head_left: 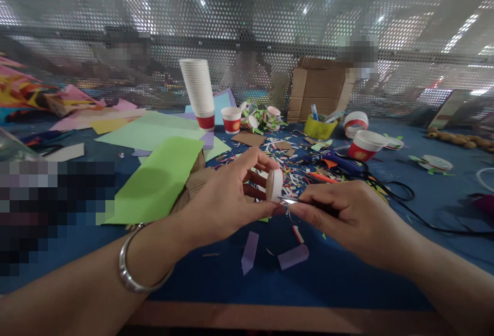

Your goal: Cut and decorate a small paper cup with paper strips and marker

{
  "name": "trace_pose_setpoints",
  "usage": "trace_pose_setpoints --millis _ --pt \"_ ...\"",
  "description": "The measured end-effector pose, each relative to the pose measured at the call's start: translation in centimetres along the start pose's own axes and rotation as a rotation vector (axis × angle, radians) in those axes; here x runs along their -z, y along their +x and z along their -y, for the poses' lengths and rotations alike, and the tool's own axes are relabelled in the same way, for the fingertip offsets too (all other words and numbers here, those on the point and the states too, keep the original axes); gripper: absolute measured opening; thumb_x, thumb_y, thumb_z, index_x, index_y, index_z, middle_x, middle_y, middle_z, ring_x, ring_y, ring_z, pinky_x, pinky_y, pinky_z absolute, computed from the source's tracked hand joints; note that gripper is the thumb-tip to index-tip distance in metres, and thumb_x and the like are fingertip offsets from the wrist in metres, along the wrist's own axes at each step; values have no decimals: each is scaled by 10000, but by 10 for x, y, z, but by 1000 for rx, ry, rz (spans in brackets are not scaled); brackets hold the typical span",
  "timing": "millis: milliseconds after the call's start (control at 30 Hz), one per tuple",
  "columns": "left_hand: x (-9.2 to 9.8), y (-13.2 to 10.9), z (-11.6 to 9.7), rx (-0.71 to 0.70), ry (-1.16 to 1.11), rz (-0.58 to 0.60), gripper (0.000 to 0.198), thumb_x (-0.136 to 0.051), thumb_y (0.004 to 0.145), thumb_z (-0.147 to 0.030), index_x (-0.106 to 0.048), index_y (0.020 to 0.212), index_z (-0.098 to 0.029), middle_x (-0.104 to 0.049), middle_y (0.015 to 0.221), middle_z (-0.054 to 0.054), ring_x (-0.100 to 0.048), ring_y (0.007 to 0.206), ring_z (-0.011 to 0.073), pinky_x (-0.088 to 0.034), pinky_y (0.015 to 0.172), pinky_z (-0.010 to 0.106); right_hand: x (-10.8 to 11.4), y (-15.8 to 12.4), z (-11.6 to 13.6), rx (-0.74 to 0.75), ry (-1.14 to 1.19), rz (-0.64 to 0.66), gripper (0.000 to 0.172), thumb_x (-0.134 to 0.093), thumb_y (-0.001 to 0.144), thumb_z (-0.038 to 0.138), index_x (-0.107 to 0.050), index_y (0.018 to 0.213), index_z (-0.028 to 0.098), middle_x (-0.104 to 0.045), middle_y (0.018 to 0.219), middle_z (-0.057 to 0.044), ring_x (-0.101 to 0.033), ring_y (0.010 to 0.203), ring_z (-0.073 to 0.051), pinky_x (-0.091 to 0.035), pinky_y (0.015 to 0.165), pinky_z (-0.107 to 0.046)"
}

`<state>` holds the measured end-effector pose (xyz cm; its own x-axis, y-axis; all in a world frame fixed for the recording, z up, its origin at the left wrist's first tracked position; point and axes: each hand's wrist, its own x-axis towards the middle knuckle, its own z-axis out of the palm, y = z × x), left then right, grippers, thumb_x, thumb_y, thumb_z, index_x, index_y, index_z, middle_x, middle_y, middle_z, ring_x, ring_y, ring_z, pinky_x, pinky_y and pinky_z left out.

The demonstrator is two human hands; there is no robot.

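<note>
My left hand [227,197] pinches a small white paper cup base [275,184], held on edge between thumb and fingers above the blue table [231,274]. My right hand [347,217] is closed around small scissors [297,201], whose blades point left and touch the lower edge of the cup base. A silver bangle [129,269] sits on my left wrist. Paper scraps, among them lilac strips [293,256], lie on the table under my hands.
A green paper sheet [158,179] lies to the left. A stack of white cups [198,91], single red-and-white cups [231,119], a yellow-green pot with pens [318,126], a cardboard box [320,89], a blue glue gun with black cable [347,163] stand behind. A perforated screen [247,27] closes the back.
</note>
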<state>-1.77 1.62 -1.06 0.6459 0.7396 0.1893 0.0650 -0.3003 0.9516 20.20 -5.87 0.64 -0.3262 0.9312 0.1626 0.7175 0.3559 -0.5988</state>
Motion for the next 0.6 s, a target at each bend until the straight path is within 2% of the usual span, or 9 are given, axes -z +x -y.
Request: trace_pose_setpoints --millis 167,300,467,600 --pt "1 1 -2 -1 -98 74 505 -857 763 -183 -522 1137 -237 -672 1050 12 -694 940 171 -613 790 313 3 0 3 18 -17 26 417 -529 1023 427 -600 684 194 -497 583 46 -449 540 -93 -301 510 -260" --pt "3 0 -3 -28 -83 105 494 -850 783 -191 -522 1149 -241 -680 1064 10 -694 966 171 -614 832 325 5 2 3 10 23 44 432 -523 1025 452 -618 691 194 -500 589 46 -441 538 -91 -303 503 -253" --pt "6 -1 1 -78 33 32 491 -857 791 -261 -538 1164 -252 -691 1094 28 -713 975 199 -626 830 356 5 2 0 -39 44 69 439 -534 1009 515 -662 738 193 -460 583 50 -400 533 -96 -287 488 -251" --pt "8 -1 2 -122 93 -24 481 -856 799 -292 -563 1180 -281 -692 1142 26 -733 977 191 -634 831 334 6 1 -1 -45 84 50 465 -524 1006 552 -682 759 191 -472 591 43 -399 540 -100 -294 492 -250"
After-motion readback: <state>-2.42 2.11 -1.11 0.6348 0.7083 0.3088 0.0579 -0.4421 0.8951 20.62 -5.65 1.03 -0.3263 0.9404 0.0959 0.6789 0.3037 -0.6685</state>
